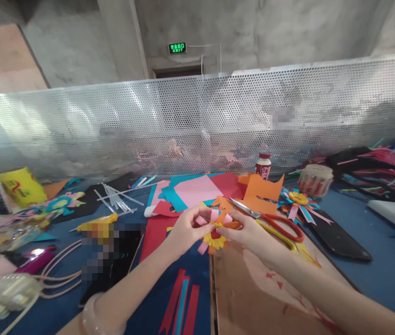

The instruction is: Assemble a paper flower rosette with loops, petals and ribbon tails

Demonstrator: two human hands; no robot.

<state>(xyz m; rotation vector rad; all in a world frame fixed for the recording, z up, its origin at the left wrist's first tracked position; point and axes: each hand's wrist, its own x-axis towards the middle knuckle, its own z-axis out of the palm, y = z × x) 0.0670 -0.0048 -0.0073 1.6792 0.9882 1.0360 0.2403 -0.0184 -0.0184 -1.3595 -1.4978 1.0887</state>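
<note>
Paper flower — in front of me, clamped between the fingers of my left hand and right hand, thumbs pressing near its middle. Forearms angle inward from both sides. Scissors lie just beyond my right fingers, tight quarters there; black phone farther right. Pink sheet beyond both hands, glue gun well left — red strips nearer me than the fingers.
</note>
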